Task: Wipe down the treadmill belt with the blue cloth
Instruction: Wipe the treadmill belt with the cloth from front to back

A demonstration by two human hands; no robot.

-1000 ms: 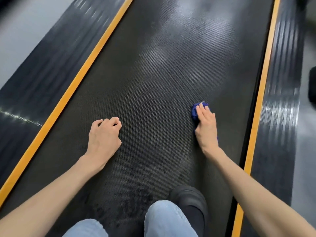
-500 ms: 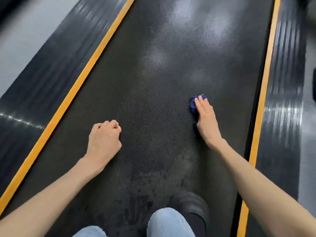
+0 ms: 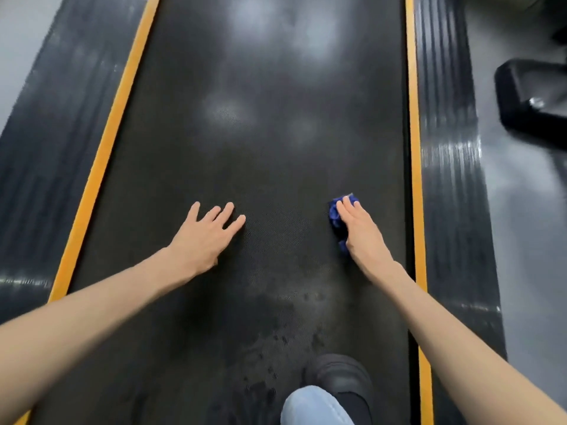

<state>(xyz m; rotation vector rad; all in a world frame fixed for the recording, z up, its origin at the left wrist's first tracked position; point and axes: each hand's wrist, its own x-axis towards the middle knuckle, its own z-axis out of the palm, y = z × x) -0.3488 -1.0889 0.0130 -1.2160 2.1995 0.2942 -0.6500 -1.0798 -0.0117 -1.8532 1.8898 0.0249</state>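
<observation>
Mid-wipe: the right hand (image 3: 363, 233) presses the bunched blue cloth (image 3: 337, 223) flat-fingered onto the belt (image 3: 276, 133) near its right edge, left hand (image 3: 205, 236) spread empty; next, probably push on over the unwiped stretch ahead

Belt (image 3: 276, 148): runs ahead of you, between the left rail (image 3: 52, 148) and the right rail (image 3: 445, 133).
Your left hand (image 3: 202, 240): flat on the belt, left of centre.
Your right hand (image 3: 363, 237): level with it, near the belt's right edge, lying on the cloth (image 3: 336, 220).
Your shoe (image 3: 337, 375): on the belt behind your hands, right of centre.
Floor (image 3: 521, 210): beyond the right rail.
</observation>
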